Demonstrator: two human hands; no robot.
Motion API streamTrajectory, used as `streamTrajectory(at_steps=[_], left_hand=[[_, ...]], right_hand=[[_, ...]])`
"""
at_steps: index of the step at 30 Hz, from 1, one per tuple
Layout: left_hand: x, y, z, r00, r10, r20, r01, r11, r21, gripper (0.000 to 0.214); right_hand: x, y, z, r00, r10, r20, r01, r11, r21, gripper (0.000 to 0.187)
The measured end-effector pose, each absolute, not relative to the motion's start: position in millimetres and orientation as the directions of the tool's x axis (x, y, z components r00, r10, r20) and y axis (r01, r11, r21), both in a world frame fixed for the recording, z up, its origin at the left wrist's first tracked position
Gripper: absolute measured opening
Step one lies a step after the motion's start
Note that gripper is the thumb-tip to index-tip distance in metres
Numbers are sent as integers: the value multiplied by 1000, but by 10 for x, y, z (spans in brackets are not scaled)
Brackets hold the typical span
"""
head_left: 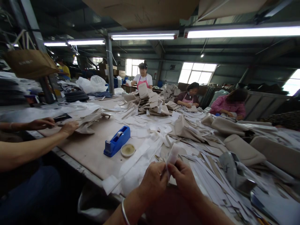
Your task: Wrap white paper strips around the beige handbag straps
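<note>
Close to the table's near edge, my left hand (153, 178) and my right hand (184, 176) meet around a white strip (172, 153) of thin, soft-looking material. Fingers of both hands pinch its lower part, and its upper end stands up above them. Part of the strip is hidden behind my fingers. A metal bangle circles my left wrist. White sheets (133, 175) lie just left of my hands, and a spread of long, narrow white and beige strips (217, 178) lies to the right.
A blue tape dispenser (118, 142) stands left of centre beside a small round dish (128, 150). A grey metal dispenser (235, 173) sits at right. Beige padded pieces (243, 149) are heaped beyond. A co-worker's hands (70, 127) handle beige material at left; other people work across the table.
</note>
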State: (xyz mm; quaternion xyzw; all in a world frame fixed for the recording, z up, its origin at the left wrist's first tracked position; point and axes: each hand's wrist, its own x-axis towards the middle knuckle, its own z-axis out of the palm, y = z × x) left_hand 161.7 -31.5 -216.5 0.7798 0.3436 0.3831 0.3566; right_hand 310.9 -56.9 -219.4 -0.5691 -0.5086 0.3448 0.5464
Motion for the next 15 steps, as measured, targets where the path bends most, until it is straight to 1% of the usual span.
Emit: streamTrajectory(at_steps=[3, 5, 7, 11, 13, 15], left_hand=[[1560, -343, -2148, 538, 794, 282, 167, -429, 888, 19], [1531, -364, -2150, 556, 793, 249, 140, -385, 912, 18], [1534, -387, -2194, 518, 822, 236, 178, -373, 911, 20], [1611, -400, -2434, 421, 871, 252, 307, -398, 864, 29], [1647, -369, -2566, 386, 874, 296, 363, -439, 822, 32], [1670, -336, -2632, 350, 883, 312, 378, -439, 815, 39]], right_hand=[[3050, -574, -2187, 292, 935, 203, 259, 127, -957, 30], [3024, -575, -2169, 303, 930, 210, 281, 123, -952, 30], [3003, -579, -2138, 314, 933, 176, 274, 88, -958, 31], [2972, -578, -2098, 296, 953, 61, 187, 5, -982, 36], [2970, -567, -2118, 263, 964, 41, 146, 2, -989, 38], [3003, -564, -2156, 181, 983, 35, 118, 14, -993, 38]])
